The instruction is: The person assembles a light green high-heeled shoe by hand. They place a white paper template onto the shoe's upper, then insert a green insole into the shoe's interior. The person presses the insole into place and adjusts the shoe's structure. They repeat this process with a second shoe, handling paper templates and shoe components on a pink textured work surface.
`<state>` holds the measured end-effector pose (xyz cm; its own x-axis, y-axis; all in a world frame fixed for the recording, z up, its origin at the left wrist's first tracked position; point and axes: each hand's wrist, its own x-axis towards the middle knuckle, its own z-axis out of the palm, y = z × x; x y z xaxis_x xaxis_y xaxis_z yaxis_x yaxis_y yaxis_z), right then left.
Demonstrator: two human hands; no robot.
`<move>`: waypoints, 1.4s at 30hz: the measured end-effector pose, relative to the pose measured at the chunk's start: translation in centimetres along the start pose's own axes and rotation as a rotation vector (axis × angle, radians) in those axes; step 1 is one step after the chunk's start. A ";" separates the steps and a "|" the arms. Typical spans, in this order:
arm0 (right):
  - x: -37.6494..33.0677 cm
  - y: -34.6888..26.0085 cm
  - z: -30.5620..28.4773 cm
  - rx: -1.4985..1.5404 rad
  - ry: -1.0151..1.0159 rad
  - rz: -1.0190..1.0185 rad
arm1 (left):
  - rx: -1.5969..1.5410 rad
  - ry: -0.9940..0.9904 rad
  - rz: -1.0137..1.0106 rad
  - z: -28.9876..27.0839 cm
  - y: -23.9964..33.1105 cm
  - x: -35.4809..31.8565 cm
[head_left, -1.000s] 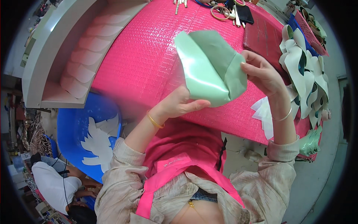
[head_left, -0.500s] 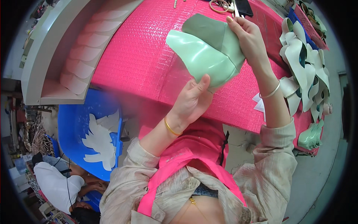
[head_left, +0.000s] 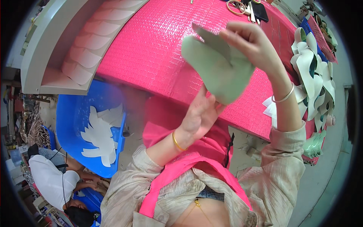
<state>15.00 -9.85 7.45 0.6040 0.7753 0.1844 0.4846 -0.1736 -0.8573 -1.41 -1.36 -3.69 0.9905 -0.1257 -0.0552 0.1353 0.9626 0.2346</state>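
A mint-green shoe upper (head_left: 217, 72), made of two joined flaps, is raised above the pink table and slightly blurred by motion. My left hand (head_left: 200, 115) is at its lower edge, the fingertips partly hidden against the piece. At the top right, my right hand (head_left: 253, 41) pinches the upper near the darker flap, which stands up from the paler one. The paler flap faces me, its surface looking matt.
Pink bubble-textured sheeting covers the table (head_left: 151, 49). A grey rack (head_left: 49, 60) with pale cut pieces stands at left, above a blue bin (head_left: 72, 128) with white pieces (head_left: 100, 136). Scissors (head_left: 251, 13) lie far back; white-green uppers (head_left: 308, 72) pile up at right. A person (head_left: 53, 178) sits lower left.
The shoe upper has turned, from its glossy face to a matt one, and moved slightly right. My left thumb has come off its front, and both hands have shifted right.
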 end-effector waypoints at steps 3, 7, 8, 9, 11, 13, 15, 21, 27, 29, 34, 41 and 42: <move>-1.4 -0.8 -2.4 -0.524 -0.545 0.051 | 0.354 0.231 -0.055 -2.8 -0.1 -4.0; -5.4 1.6 -4.2 -0.720 -0.411 -0.110 | 1.516 0.134 0.376 -1.3 4.8 -3.0; -4.3 1.7 -4.1 -0.588 -0.324 0.035 | 1.708 -0.020 0.462 0.1 5.3 -1.1; -3.1 1.7 -4.0 -0.445 -0.219 0.165 | 1.893 -0.184 0.550 1.0 5.3 1.2; -1.2 2.7 -3.4 -0.127 -0.059 0.331 | 2.042 -0.361 0.690 1.5 4.3 6.1; -0.9 4.6 -2.4 -0.028 -0.068 0.477 | 2.218 -0.450 0.461 -1.5 4.8 11.7; -5.5 5.2 -1.0 -0.691 -0.192 0.075 | 2.115 -0.527 0.348 -2.5 4.8 13.6; -9.4 5.7 -0.4 -1.130 -0.117 0.250 | 1.893 -0.466 0.391 -1.8 3.8 12.6; -9.9 7.1 -0.8 -1.108 0.055 0.080 | 1.909 -0.392 0.417 -1.8 3.0 12.5; -9.6 7.5 -1.0 -1.080 0.139 0.031 | 2.109 -0.441 0.619 -0.6 3.6 12.8; -6.5 9.2 -2.2 -1.249 0.540 -0.444 | 2.567 -0.798 1.367 3.5 5.9 14.3; -11.4 12.0 4.6 -1.113 0.193 -0.115 | 2.654 -0.743 1.124 -4.3 2.5 8.5; -10.9 11.7 4.1 -1.057 0.109 0.040 | 2.462 -0.514 1.022 -4.5 2.0 8.5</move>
<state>11.50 -17.86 -6.57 0.6599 0.7079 0.2518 0.7350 -0.6778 -0.0207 7.15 0.57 -8.09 0.6485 -0.4241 0.6322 -0.5875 -0.8069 0.0614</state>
